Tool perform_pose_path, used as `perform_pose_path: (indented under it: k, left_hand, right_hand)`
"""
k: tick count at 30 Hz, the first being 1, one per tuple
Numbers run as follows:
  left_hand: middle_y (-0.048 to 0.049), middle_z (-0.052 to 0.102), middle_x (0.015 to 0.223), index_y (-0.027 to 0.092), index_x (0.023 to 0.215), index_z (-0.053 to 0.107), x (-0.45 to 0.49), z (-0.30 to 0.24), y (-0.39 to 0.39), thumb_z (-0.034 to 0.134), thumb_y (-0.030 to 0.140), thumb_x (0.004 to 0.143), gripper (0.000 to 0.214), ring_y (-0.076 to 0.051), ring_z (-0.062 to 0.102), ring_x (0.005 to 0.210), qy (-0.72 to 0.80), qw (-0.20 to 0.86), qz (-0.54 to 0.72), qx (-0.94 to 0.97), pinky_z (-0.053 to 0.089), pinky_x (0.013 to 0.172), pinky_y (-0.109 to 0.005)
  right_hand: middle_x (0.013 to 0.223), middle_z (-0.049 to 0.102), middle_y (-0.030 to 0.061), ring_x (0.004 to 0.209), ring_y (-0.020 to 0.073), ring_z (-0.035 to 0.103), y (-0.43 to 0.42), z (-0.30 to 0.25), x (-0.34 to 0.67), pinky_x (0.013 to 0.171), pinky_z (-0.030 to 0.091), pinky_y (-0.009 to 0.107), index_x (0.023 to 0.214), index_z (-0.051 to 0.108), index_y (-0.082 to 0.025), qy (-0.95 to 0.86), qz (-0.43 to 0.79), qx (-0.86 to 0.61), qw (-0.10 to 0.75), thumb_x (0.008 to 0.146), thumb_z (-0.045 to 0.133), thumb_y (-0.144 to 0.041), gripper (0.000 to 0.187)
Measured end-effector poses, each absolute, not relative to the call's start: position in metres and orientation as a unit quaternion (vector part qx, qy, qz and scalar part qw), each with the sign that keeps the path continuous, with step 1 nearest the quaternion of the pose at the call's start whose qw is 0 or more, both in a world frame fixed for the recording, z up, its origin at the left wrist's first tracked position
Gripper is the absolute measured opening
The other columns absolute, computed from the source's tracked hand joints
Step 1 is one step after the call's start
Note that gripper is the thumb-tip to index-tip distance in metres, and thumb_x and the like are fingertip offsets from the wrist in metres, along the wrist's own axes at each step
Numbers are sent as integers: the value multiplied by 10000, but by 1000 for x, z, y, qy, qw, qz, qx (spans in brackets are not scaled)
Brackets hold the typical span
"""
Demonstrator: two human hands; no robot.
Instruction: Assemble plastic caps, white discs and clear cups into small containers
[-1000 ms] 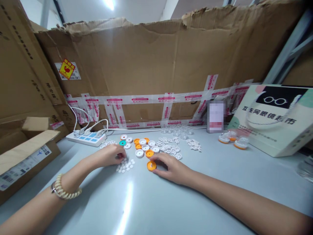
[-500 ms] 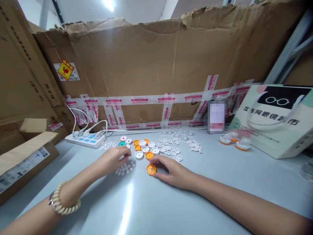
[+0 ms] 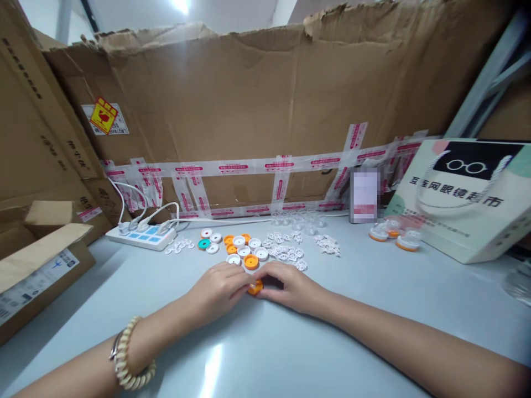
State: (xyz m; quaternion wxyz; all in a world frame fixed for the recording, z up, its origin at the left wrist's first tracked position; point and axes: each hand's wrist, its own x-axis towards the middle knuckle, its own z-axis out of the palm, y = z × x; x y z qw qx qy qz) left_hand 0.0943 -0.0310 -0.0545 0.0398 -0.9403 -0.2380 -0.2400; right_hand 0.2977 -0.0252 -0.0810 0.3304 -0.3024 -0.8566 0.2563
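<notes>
My right hand (image 3: 292, 286) grips a round orange plastic cup (image 3: 256, 288) by its edge, thumb on the near side and fingers on the far side. Over that cup, my left hand (image 3: 222, 290) has its fingertips pinched together; what they hold, if anything, is hidden. Just beyond my hands stand other shallow cups, among them an orange cup (image 3: 251, 261) and a white cup (image 3: 261, 254). White openwork pieces (image 3: 286, 253) lie in a loose pile to their right. My left hand covers the spot where small white discs lay.
A power strip (image 3: 141, 236) with cables sits at the back left, near small white pieces (image 3: 179, 246). Clear parts (image 3: 298, 221) line the back. On the right are a phone (image 3: 365, 196), orange-and-clear assemblies (image 3: 409, 240) and a paper bag (image 3: 456, 204). Cardboard (image 3: 232, 110) walls the back.
My left hand has moved right, from above the small white discs to the orange cup. My right hand still grips the cup in about the same place. The view has shifted slightly.
</notes>
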Motion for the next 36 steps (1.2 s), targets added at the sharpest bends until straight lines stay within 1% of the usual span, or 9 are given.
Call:
perform_pose_path:
  k: [4,8,15,20,27,29,32,34,36]
  left_hand:
    - [-15,639,676,168,846,611,93,-55,-32,412,130,884,206,-130,596,644,-223,65,-222,-947,450,630,-259]
    - [-22,647,685,163,864,607,91,-51,-33,388,122,893,224,-129,602,646,-207,81,-205,-953,453,637,-265]
    - [-23,690,741,172,954,595,83,-53,-34,376,93,887,243,-123,622,640,-200,58,-203,-957,458,662,-269]
    - [-57,704,839,161,1008,574,80,-57,-34,358,82,893,257,-123,641,712,-170,79,-174,-967,440,692,-269]
    - [-52,712,882,156,1008,562,83,-56,-35,359,67,891,250,-138,651,775,-161,100,-165,-968,413,746,-301]
    - [-50,710,901,166,991,572,83,-51,-35,367,75,887,247,-140,651,783,-172,86,-172,-966,414,753,-300]
    - [-43,703,918,172,957,589,78,-37,-31,388,89,879,232,-142,647,831,-211,43,-218,-952,424,757,-280]
    - [-39,700,892,173,938,602,71,-24,-26,410,115,873,211,-146,639,837,-262,22,-251,-932,429,755,-270]
    - [-43,694,877,177,905,619,61,-13,-19,436,182,866,187,-157,629,819,-341,-5,-235,-910,439,743,-268]
  right_hand:
    - [898,676,51,850,178,609,-24,-82,298,762,466,302,917,628,-183,-858,252,-299,332,755,642,-194,162]
    - [886,677,50,838,176,607,-25,-81,298,755,466,302,914,629,-184,-859,247,-300,333,768,640,-230,153]
    - [893,676,50,840,177,604,-25,-79,298,758,467,306,913,630,-184,-861,244,-304,327,759,647,-222,159]
    - [904,674,56,851,180,604,-25,-80,298,760,466,307,927,630,-177,-860,243,-304,330,750,657,-216,183]
    - [887,670,52,835,174,604,-26,-79,298,746,461,294,914,627,-176,-861,238,-304,330,754,651,-216,167]
    - [882,668,55,833,175,601,-26,-79,298,743,458,292,909,626,-168,-861,238,-303,331,754,652,-210,164]
    - [891,665,57,839,177,594,-26,-78,298,752,450,296,910,622,-165,-862,241,-302,329,751,657,-214,169]
    - [894,663,51,839,176,589,-26,-78,298,756,446,297,907,619,-171,-862,244,-302,326,746,666,-226,176]
    - [893,659,46,836,176,584,-26,-77,298,750,444,295,904,615,-179,-862,245,-304,323,734,681,-244,194]
